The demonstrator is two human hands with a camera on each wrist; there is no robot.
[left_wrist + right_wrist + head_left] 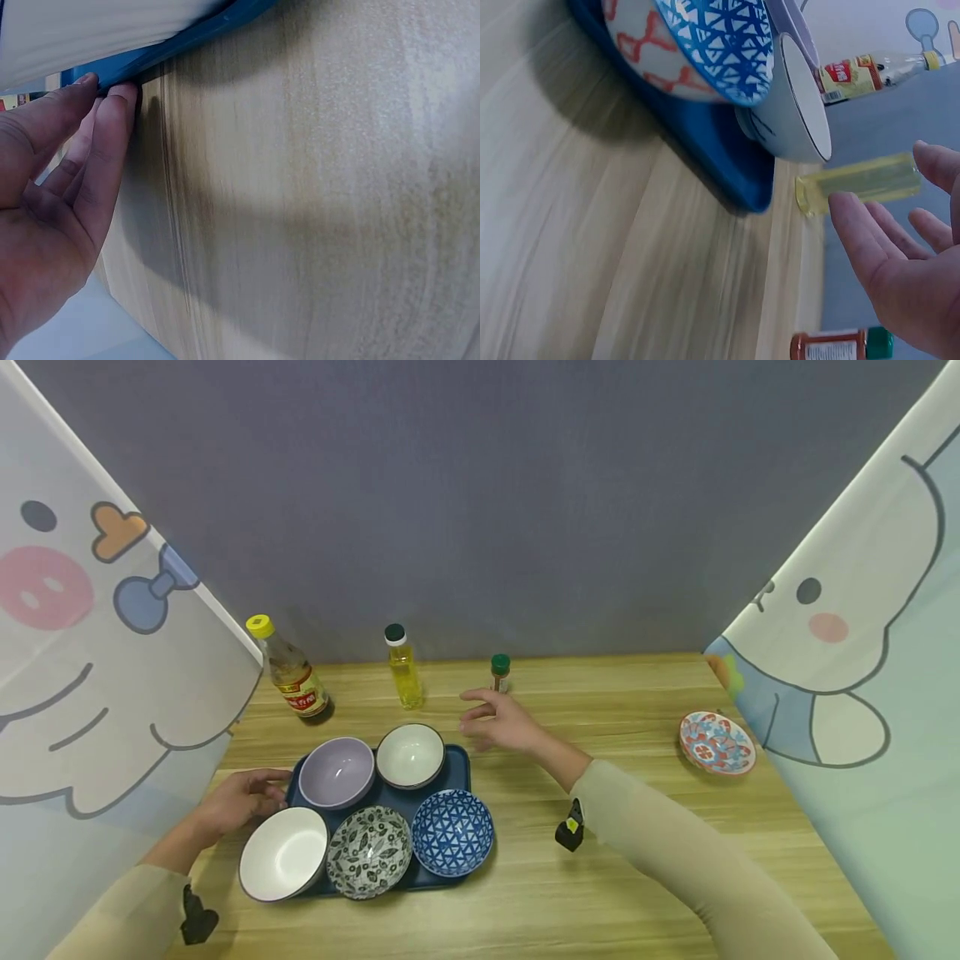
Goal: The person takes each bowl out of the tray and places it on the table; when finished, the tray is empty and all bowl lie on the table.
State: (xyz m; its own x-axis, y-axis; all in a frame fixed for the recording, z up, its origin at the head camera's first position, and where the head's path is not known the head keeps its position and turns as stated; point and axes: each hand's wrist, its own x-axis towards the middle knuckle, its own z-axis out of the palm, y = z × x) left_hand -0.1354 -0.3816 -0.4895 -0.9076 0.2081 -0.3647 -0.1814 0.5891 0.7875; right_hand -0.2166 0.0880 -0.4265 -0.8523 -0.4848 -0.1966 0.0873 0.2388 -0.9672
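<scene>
because the tray carries five bowls, its rim is probably the handiest place to hold it, and that is where the left hand has it — thumb over the edge, fingertips tucked beneath, the rim pinched between them. the large white bowl sits just beside those fingers and hangs over the edge, which likely leaves the thumb only a narrow strip. the purple bowl lies just past the left fingertips, with the patterned black-and-white bowl farther off to their right.

the right hand grasps nothing; its fingers are loose and parted, apart from the tray, just beyond its far right corner. the small white bowl is left of these fingers, while the blue bowl lies nearer the person than they do, lapping over the tray's edge — presumably since five bowls are too many for the base.

the green-capped jar stands right behind the right fingers, the oil bottle off beyond them to the left. the sauce bottle stands beyond the left fingers, and the red-and-blue dish lies well right of both hands, perhaps set aside to leave room.
</scene>
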